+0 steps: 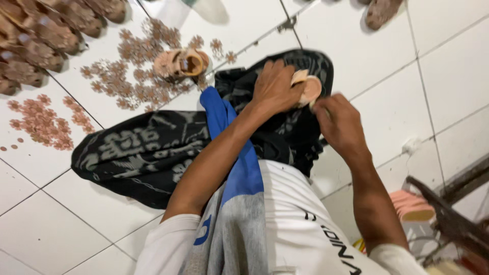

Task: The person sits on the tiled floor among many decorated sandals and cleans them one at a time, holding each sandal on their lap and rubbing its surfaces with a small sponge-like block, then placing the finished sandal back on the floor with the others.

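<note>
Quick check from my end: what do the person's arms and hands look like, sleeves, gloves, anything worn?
Both hands are bare: no gloves, rings or watch show on the left hand or the right hand. Both forearms are bare too. Short white sleeves end above the elbows. The shirt is white with grey and blue panels and dark lettering.

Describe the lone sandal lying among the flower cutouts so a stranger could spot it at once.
On the white tiled floor, find the scatter of brown flower cutouts beyond the dark patterned cloth. The tan sandal lies on them, alone, unlike the brown sandals packed at upper left.
</note>
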Available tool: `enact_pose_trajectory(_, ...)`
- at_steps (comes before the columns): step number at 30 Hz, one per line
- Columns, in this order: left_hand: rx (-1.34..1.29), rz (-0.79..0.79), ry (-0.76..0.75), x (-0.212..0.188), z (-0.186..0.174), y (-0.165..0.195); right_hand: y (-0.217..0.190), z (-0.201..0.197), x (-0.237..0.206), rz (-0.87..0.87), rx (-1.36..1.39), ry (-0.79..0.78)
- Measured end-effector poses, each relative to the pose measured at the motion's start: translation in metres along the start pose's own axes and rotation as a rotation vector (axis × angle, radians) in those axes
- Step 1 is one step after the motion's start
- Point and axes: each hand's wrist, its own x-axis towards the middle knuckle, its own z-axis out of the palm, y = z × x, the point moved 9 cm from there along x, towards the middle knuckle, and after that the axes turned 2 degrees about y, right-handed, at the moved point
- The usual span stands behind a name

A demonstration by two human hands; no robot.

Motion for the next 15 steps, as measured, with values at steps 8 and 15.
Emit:
enact_pose_trajectory(8, -0.279, -0.222, -0.036, -0.017, -0.130, 0.000, -0.056, -0.047, 0.024, -0.119, 0.353, 0.254)
enact_pose_trajectory(15, -0.029, -0.074, 0.209, -0.045, -0.207, 0.025, -0.156, -0.022, 0.055, -0.413, 0.149, 0.215)
